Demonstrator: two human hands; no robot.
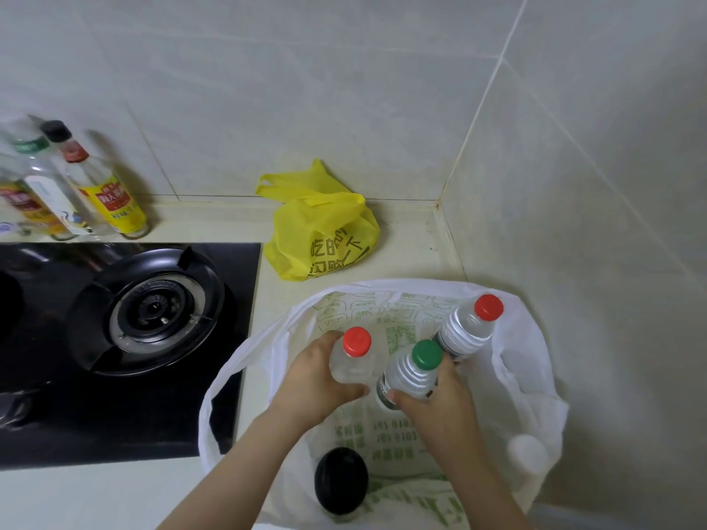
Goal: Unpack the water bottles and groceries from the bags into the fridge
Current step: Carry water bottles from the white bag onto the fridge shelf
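A white plastic bag [535, 376] with green print stands open on the counter at the lower right. Inside it my left hand [311, 380] grips a clear water bottle with a red cap [354, 357]. My right hand [440, 407] grips a green-capped water bottle [415, 371] beside it. A second red-capped bottle [470, 327] leans at the bag's far side, untouched. A black-lidded container [340, 480] and a white-capped one [527, 455] also sit in the bag. A yellow plastic bag [325, 231] lies knotted near the wall. No fridge is in view.
A black gas hob [153, 311] fills the counter to the left of the bags. Several condiment bottles [95, 185] stand behind it against the tiled wall. A tiled wall corner closes off the right side next to the white bag.
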